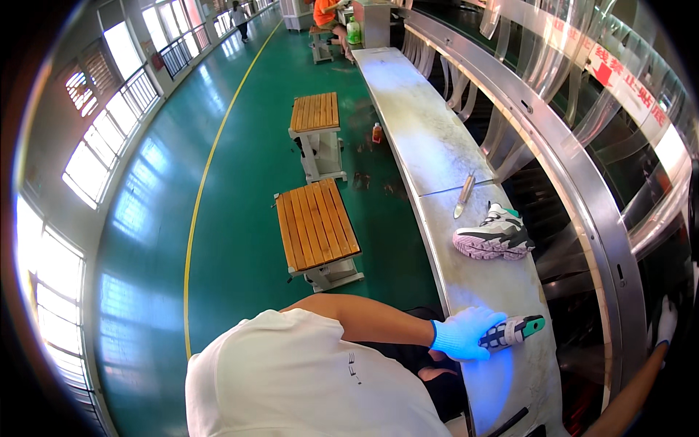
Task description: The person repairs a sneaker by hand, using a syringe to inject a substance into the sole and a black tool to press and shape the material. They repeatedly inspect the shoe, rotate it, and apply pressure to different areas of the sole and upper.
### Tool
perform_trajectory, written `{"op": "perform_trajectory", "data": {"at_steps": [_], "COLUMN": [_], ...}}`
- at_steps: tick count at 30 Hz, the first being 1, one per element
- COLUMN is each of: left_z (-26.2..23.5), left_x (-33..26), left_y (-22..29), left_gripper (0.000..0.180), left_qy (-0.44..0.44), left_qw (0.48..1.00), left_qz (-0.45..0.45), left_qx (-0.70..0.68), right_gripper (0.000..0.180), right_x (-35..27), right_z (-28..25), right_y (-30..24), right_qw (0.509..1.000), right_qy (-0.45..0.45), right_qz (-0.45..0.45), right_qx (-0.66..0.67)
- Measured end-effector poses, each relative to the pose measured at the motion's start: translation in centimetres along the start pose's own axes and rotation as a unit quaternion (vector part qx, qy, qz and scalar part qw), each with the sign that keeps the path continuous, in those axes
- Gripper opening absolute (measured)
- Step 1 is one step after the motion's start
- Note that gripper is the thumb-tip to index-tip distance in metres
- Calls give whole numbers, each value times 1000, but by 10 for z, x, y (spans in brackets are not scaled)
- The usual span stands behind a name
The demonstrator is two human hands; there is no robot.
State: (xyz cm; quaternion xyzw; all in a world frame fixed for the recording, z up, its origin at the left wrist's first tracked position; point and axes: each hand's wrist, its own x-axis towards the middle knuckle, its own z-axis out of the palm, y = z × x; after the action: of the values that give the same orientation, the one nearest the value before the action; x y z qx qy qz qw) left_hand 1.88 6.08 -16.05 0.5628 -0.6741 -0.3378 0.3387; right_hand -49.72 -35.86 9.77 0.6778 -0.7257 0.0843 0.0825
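My left hand [466,333], in a white glove lit blue, is closed on a shoe [512,331] with dark-and-white lacing and a green lining at its opening. That shoe is over the near part of the metal bench [466,273], and my fingers and palm hide part of it. My right hand [667,322], also gloved, reaches out at the far right edge, beside the machine. Its fingers look stretched out, with nothing visible in them. Farther along the bench rests a second shoe [494,234], white, grey and black with a pink sole. A slim metal hand tool [464,195] lies beyond it.
Along the bench's right runs a machine with a curved metal rail [575,153] and hanging clear plastic strips [557,65]. Two slatted wooden stools [318,224] stand left of the bench. A small bottle [376,133] is on the floor. Another person in orange [328,13] sits farther off.
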Motion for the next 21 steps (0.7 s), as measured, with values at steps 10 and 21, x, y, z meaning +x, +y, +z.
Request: {"op": "perform_trajectory", "data": {"at_steps": [10, 21], "left_z": [-9, -5], "left_x": [11, 4], "left_y": [5, -17], "left_gripper": [67, 84], "left_qy": [67, 4], "left_qw": [989, 995], "left_qz": [115, 67], "left_qx": [-60, -69], "right_gripper": [55, 51], "right_x": [-89, -96], "right_z": [-56, -68], "right_y": [-19, -7], "right_qw": [853, 945], "right_qy": [357, 155], "right_qz": [380, 178], "right_qx": [-17, -226]}}
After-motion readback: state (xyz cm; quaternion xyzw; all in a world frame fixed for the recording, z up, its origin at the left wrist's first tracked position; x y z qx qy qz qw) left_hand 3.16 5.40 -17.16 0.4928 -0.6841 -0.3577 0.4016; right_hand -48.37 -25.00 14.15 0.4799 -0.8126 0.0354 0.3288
